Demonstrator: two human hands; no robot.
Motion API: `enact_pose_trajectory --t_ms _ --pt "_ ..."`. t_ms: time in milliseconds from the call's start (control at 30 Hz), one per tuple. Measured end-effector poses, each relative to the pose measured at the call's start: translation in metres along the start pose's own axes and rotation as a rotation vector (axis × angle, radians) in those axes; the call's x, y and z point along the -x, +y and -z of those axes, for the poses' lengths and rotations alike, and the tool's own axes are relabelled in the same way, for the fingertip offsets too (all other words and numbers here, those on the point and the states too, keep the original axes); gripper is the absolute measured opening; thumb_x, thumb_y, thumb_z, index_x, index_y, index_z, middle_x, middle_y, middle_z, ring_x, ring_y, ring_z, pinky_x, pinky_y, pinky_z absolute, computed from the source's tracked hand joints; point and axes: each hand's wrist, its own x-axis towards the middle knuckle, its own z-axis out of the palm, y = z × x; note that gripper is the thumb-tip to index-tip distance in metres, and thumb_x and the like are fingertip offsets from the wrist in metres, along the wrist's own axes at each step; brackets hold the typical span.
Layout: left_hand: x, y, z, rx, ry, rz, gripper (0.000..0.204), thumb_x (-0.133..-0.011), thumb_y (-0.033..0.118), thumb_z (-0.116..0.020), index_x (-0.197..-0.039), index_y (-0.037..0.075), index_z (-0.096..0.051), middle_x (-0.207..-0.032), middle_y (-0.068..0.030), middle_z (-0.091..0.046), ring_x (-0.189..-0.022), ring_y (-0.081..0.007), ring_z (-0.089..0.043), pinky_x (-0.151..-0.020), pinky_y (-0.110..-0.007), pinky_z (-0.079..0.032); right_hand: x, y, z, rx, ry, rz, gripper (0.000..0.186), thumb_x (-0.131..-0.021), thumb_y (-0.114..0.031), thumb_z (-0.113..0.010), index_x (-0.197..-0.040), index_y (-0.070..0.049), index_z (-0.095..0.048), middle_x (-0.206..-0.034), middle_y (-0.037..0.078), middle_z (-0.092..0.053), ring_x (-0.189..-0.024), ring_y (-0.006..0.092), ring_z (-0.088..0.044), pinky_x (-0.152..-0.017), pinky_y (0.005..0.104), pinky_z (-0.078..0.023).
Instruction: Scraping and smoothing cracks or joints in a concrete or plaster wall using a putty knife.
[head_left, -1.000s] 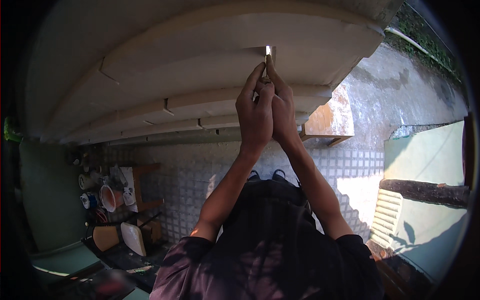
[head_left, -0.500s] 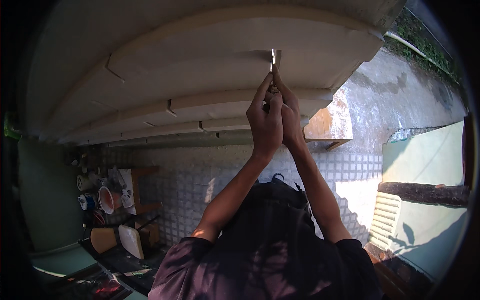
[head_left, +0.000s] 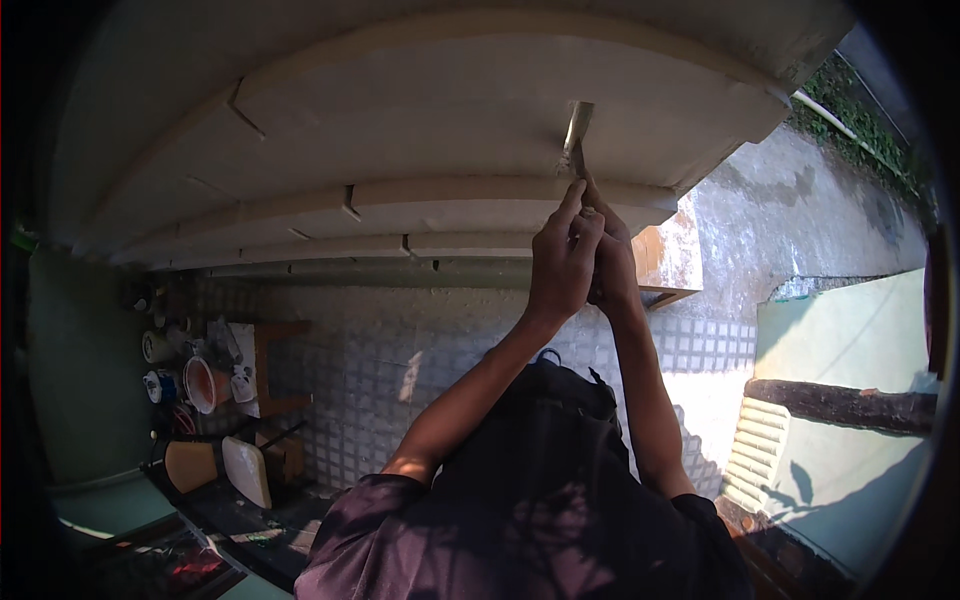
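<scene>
A putty knife (head_left: 577, 130) rests with its metal blade against the pale wall (head_left: 440, 115), tilted slightly, and a little whitish paste seems to cling near the blade's lower end. My right hand (head_left: 614, 245) is closed round its handle, which is mostly hidden by my fingers. Pressed against the right hand from the left, my left hand (head_left: 562, 262) is also closed, its fingertips up by the base of the blade. Both arms are stretched out in front of me.
Raised ledges (head_left: 480, 192) with small notches run along the wall. A wooden table (head_left: 668, 250) stands beyond my right hand. On the left are an orange bucket (head_left: 207, 386), several pots and a chair (head_left: 246, 470). Tiled floor (head_left: 370, 345) lies below.
Both hands and the putty knife have shifted right and slightly down in the view. The blade, nearly upright before, now leans to the right at its top.
</scene>
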Motion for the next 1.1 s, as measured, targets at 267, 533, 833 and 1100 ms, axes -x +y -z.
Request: enact_pose_trajectory --t_ms 267,533,833,1100 --pt "-0.016 0.024 -0.004 -0.099 -0.161 -0.245 0.075 -0.098 0.026 -0.058 -0.153 -0.010 -0.019 -0.154 -0.0324 -0.032 -0.143 -0.0357 -0.038 -0.114 -0.037 -0.034 0.004 -0.049 -0.003 0.201 -0.032 0.158 0.064 -0.094 -0.017 -0.055 -0.153 0.000 -0.035 -0.125 0.014 -0.062 -0.093 0.0113 -0.060 -0.076 0.0222 -0.048" --pt "-0.030 0.028 -0.015 -0.086 -0.120 -0.347 0.085 -0.093 0.024 -0.064 -0.152 -0.012 -0.015 -0.151 -0.0369 -0.033 -0.137 -0.0425 -0.044 -0.112 -0.042 -0.039 0.000 -0.055 0.000 0.559 0.020 0.363 0.052 -0.099 -0.023 -0.058 -0.148 -0.008 -0.046 -0.130 0.018 -0.062 -0.100 0.0204 -0.065 -0.085 0.0312 -0.052" --pt "-0.021 -0.019 -0.007 -0.186 -0.175 -0.107 0.088 -0.089 0.022 -0.068 -0.150 -0.016 -0.017 -0.140 -0.0407 -0.044 -0.129 -0.0429 -0.053 -0.106 -0.040 -0.045 -0.011 0.002 0.017 0.609 0.033 0.161 0.055 -0.095 -0.018 -0.058 -0.148 -0.005 -0.046 -0.134 0.019 -0.061 -0.107 0.0224 -0.064 -0.088 0.0329 -0.051" --pt "-0.022 0.006 -0.012 -0.178 -0.150 -0.248 0.092 -0.088 0.020 -0.068 -0.152 -0.013 -0.011 -0.140 -0.0407 -0.043 -0.127 -0.0424 -0.054 -0.105 -0.039 -0.046 -0.013 -0.019 0.020 0.602 -0.036 0.284 0.057 -0.096 -0.022 -0.060 -0.149 -0.008 -0.046 -0.126 0.018 -0.065 -0.103 0.0203 -0.066 -0.085 0.0326 -0.052"
